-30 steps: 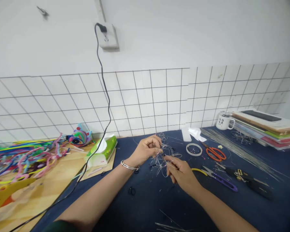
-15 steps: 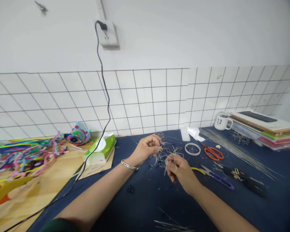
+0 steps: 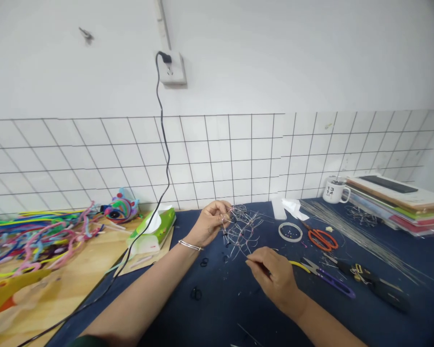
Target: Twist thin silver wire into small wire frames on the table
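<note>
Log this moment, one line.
left hand: holding wire framework | right hand: pinching its near edge | nearby: purple-handled snips, orange-handled scissors

The head camera looks forward over both hands (image 3: 210,224) (image 3: 276,278).

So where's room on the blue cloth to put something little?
Try the blue cloth between the forearms, right of the black loops, beyond the loose wires. A smaller gap lies between the tissue pack and left hand. It's crowded at the wire tangle, and right of the right hand: purple snips, orange scissors, black pliers.
</note>
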`<state>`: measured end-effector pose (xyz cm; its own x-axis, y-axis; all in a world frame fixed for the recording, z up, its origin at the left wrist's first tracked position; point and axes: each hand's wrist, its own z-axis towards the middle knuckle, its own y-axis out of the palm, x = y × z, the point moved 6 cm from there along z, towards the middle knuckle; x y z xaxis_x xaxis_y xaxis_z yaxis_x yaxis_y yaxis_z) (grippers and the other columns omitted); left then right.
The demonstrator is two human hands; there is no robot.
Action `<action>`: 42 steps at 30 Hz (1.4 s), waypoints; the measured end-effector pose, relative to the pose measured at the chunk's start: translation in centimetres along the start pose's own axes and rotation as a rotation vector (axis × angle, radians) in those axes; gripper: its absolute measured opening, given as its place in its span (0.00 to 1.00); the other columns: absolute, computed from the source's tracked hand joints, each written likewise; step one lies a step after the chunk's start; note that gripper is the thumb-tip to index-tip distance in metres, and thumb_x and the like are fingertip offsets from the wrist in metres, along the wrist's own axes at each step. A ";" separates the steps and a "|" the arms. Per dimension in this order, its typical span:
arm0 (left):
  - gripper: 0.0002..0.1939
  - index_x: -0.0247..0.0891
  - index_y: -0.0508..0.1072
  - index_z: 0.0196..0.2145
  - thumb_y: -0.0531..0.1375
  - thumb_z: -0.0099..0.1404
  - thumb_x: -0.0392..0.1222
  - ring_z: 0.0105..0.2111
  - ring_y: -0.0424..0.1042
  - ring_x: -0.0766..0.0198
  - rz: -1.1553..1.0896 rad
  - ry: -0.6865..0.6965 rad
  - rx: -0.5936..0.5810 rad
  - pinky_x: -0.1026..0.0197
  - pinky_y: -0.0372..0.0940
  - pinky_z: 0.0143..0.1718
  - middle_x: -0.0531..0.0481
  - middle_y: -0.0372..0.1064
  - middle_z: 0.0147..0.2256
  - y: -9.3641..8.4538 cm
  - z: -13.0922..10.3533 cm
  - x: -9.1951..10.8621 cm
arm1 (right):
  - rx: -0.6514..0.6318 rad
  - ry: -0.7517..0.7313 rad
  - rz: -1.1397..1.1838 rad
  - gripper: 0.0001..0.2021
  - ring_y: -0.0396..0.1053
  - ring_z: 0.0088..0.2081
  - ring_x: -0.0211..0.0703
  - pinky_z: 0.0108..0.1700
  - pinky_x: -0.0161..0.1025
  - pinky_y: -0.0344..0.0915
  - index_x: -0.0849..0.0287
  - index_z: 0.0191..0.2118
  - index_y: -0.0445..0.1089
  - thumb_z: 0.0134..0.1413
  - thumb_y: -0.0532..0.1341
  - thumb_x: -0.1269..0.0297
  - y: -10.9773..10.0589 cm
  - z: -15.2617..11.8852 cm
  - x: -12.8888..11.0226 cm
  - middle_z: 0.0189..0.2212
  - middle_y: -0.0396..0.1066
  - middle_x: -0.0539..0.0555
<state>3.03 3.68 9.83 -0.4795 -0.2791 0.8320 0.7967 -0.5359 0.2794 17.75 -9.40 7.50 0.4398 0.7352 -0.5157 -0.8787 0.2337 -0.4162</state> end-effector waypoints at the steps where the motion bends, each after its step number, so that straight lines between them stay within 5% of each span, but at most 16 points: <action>1: 0.15 0.33 0.62 0.25 0.66 0.47 0.37 0.21 0.59 0.78 -0.013 0.005 -0.003 0.71 0.58 0.20 0.51 0.61 0.35 -0.1 0.0 0.1 | -0.008 -0.029 -0.010 0.09 0.67 0.32 0.40 0.35 0.37 0.64 0.54 0.39 0.68 0.52 0.56 0.72 0.0 0.0 -0.2 0.30 0.70 0.53; 18: 0.15 0.33 0.62 0.21 0.68 0.43 0.34 0.22 0.61 0.74 -0.016 0.050 -0.170 0.67 0.60 0.23 0.52 0.61 0.31 0.9 -0.5 0.8 | -0.241 -0.229 -0.243 0.15 0.67 0.36 0.43 0.37 0.40 0.65 0.56 0.47 0.65 0.54 0.54 0.73 1.6 -1.1 -1.9 0.35 0.70 0.57; 25: 0.11 0.32 0.66 0.21 0.67 0.44 0.29 0.23 0.62 0.74 -0.028 0.068 -0.219 0.68 0.60 0.24 0.51 0.63 0.32 1.2 -0.6 1.3 | -0.104 -0.184 -0.130 0.13 0.67 0.35 0.39 0.38 0.37 0.66 0.57 0.44 0.66 0.53 0.56 0.74 1.5 -0.8 -0.8 0.34 0.70 0.54; 34: 0.11 0.32 0.65 0.23 0.66 0.46 0.29 0.27 0.63 0.72 0.018 0.093 -0.137 0.68 0.60 0.26 0.50 0.62 0.32 1.4 -0.7 1.1 | -0.114 -0.133 -0.181 0.02 0.65 0.35 0.39 0.37 0.37 0.64 0.59 0.31 0.65 0.50 0.58 0.72 1.2 -0.2 -0.9 0.31 0.64 0.53; 42: 0.10 0.31 0.66 0.24 0.65 0.47 0.29 0.29 0.63 0.72 0.147 0.058 -0.187 0.68 0.61 0.28 0.49 0.61 0.33 1.0 -0.4 1.3 | -0.040 -0.156 -0.211 0.07 0.65 0.38 0.40 0.38 0.37 0.64 0.59 0.26 0.59 0.48 0.60 0.72 0.2 0.2 -0.4 0.33 0.63 0.54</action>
<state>3.07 2.45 10.98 -0.3883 -0.4071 0.8267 0.7797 -0.6233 0.0593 17.39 -9.59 7.79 0.5762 0.7627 -0.2939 -0.7610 0.3694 -0.5333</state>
